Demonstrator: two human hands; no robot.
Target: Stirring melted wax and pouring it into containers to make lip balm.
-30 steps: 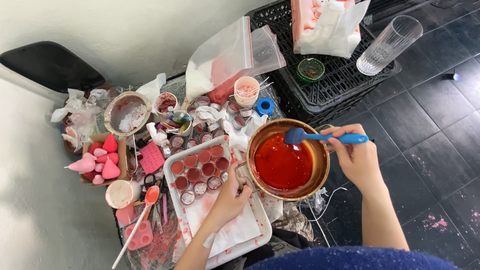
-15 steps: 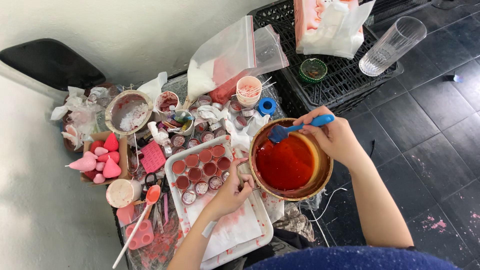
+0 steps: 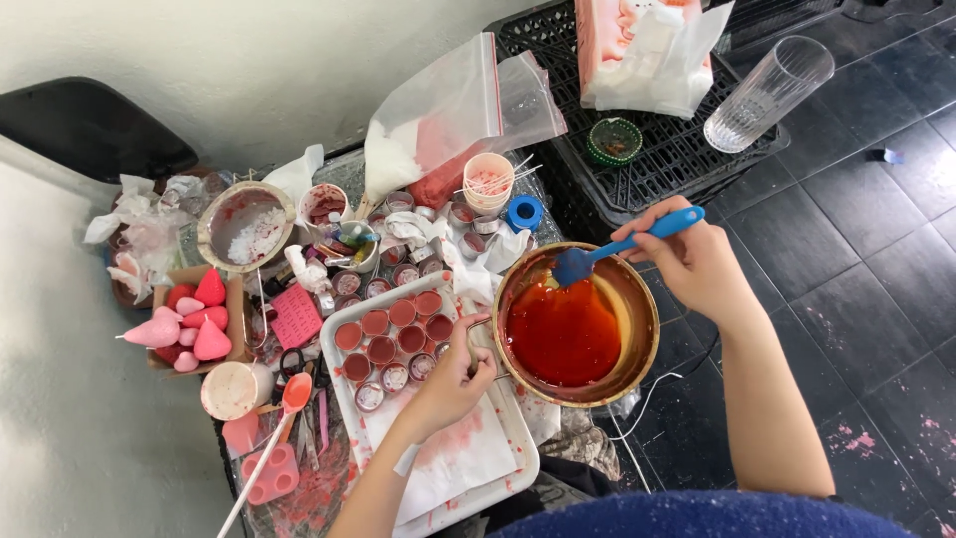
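Observation:
A metal pot (image 3: 642, 324) holds red liquid (image 3: 563, 334) and is tilted toward a white tray (image 3: 503, 468). My left hand (image 3: 450, 379) grips the pot's handle at its left side. My right hand (image 3: 692, 261) holds a blue spatula (image 3: 617, 247), whose blade rests inside the pot's far rim above the liquid. Several small round tins (image 3: 393, 334), some filled with red, stand in rows on the tray just left of the pot.
A black crate (image 3: 677, 149) behind the pot carries a tall glass (image 3: 767, 92), a green dish (image 3: 614, 139) and a tissue pack (image 3: 647, 50). Left of the tray lie pink sponges (image 3: 194, 319), a sieve bowl (image 3: 244, 224), plastic bags (image 3: 448, 120), a pink mould (image 3: 269, 473) and a spoon (image 3: 279, 428).
My right hand has swung the blue spatula from the pot's far right rim over to its far left side. The pot has tipped more toward the tray.

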